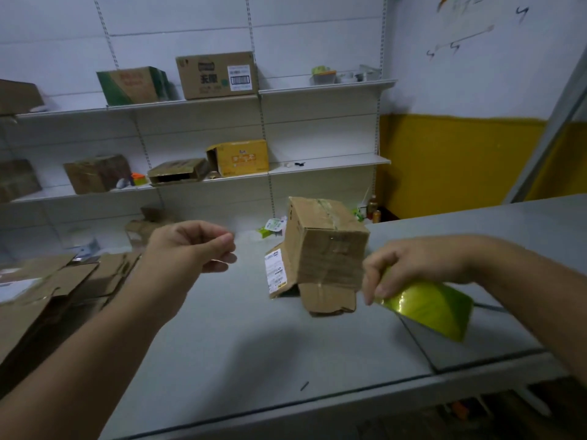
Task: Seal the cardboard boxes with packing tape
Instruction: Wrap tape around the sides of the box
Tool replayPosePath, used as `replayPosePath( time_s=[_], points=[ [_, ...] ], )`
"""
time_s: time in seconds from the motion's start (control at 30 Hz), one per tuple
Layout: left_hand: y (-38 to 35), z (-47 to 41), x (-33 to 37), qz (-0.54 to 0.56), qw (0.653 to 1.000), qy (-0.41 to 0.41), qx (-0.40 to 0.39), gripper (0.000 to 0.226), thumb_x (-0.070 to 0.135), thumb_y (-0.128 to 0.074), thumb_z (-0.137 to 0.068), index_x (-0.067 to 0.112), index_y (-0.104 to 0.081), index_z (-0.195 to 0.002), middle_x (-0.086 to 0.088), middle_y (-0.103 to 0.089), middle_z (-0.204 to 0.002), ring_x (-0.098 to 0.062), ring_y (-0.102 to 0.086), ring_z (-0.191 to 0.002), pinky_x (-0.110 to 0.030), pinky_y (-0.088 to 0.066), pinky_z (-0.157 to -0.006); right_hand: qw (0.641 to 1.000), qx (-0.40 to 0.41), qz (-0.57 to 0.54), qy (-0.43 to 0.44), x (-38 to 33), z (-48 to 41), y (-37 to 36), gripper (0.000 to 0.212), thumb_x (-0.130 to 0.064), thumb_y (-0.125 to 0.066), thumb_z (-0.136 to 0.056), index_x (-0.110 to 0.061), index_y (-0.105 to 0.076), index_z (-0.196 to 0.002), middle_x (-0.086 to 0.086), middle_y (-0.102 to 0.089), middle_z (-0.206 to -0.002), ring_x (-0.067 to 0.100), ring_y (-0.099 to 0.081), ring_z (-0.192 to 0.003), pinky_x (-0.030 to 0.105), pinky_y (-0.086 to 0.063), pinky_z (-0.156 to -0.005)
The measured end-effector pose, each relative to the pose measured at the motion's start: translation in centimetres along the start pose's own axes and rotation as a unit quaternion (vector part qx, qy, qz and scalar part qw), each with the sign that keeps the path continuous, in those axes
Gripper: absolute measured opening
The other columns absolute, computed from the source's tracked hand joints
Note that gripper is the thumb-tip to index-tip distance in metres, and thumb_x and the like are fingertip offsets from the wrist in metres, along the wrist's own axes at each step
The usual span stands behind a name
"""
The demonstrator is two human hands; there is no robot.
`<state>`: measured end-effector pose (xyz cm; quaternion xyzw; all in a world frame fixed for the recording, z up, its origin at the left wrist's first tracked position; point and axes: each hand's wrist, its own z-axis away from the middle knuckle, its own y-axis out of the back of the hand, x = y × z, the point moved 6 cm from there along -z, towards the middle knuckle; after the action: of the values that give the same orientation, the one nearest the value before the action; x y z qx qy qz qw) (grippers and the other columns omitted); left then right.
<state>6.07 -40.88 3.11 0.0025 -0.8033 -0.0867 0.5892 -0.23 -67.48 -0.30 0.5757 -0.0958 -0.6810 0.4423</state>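
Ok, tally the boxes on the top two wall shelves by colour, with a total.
Top shelf:
Green box: 1
Brown box: 1
Brown box, cut off at the left edge: 1
Second shelf:
Yellow box: 1
Brown boxes: 3
Total: 7

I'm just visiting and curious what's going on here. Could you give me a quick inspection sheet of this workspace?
Surface: grey table, mostly bare, with a small dark scrap near the front edge.
Job's things: worn cardboard box standing on the table, old tape on it, bottom flaps loose; green tape roll.
Clutter: flattened cardboard piled at the table's left.
Hands: left hand raised, fingers pinched, nothing clearly visible in them; right hand grips the tape roll.
Cables: nothing seen.
Surroundings: white wall shelves holding assorted boxes; bottles in the corner; yellow-and-white wall.
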Motion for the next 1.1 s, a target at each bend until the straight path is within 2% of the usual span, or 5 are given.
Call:
replayPosePath(
  time_s=[0.1,0.27,0.4,0.93,1.1],
  points=[
    [-2.3,-1.0,-0.5,0.039,0.999,-0.001,0.02,0.006,0.001,-0.062,-0.082,0.005,-0.065,-0.079,-0.004,-0.067,-0.059,-0.011,-0.065,-0.053,-0.02,-0.054,-0.051,0.999,-0.033,-0.02,-0.03,1.6,1.5,2.9,0.027,-0.024,-0.061,-0.078,-0.014,-0.07,-0.101,-0.011,-0.07,-0.106,0.003,-0.063,-0.101,0.014,-0.049,-0.076],
    [-6.1,-3.0,-2.0,0.049,0.998,0.01,0.03,0.007,0.005,-0.062,-0.085,0.008,-0.066,-0.08,-0.007,-0.068,-0.069,-0.014,-0.065,-0.061,-0.027,-0.055,-0.061,0.995,-0.005,-0.002,-0.1,4.6,1.6,7.2,0.035,-0.037,-0.06,-0.078,-0.011,-0.074,-0.095,0.01,-0.073,-0.099,0.017,-0.067,-0.091,0.027,-0.049,-0.084],
    [-8.3,-4.6,-3.3,0.013,1.0,0.001,0.021,0.008,0.008,-0.06,-0.088,0.009,-0.065,-0.081,-0.01,-0.069,-0.079,-0.019,-0.065,-0.076,-0.029,-0.054,-0.072,0.992,-0.018,-0.025,-0.125,6.8,0.0,8.9,0.052,-0.046,-0.062,-0.08,-0.016,-0.056,-0.122,0.011,-0.071,-0.103,0.023,-0.064,-0.101,0.034,-0.049,-0.087],
    [-9.6,-8.1,-9.6,0.105,0.993,0.058,-0.005,0.014,0.005,-0.048,-0.094,0.003,-0.057,-0.083,-0.003,-0.068,-0.069,-0.016,-0.067,-0.069,-0.026,-0.055,-0.064,0.986,0.018,-0.166,-0.029,10.7,-9.9,9.7,0.048,-0.024,-0.069,-0.082,-0.02,-0.05,-0.127,0.012,-0.068,-0.11,0.019,-0.066,-0.096,0.028,-0.052,-0.08],
    [-10.3,-8.8,-11.0,0.044,0.998,0.05,-0.013,0.01,0.006,-0.054,-0.091,0.005,-0.063,-0.088,-0.006,-0.068,-0.078,-0.009,-0.065,-0.067,-0.017,-0.053,-0.06,0.989,0.049,-0.139,-0.016,10.4,-12.7,10.4,0.057,-0.028,-0.072,-0.07,-0.021,-0.052,-0.123,0.008,-0.059,-0.125,0.024,-0.06,-0.111,0.036,-0.048,-0.094]
  ],
)
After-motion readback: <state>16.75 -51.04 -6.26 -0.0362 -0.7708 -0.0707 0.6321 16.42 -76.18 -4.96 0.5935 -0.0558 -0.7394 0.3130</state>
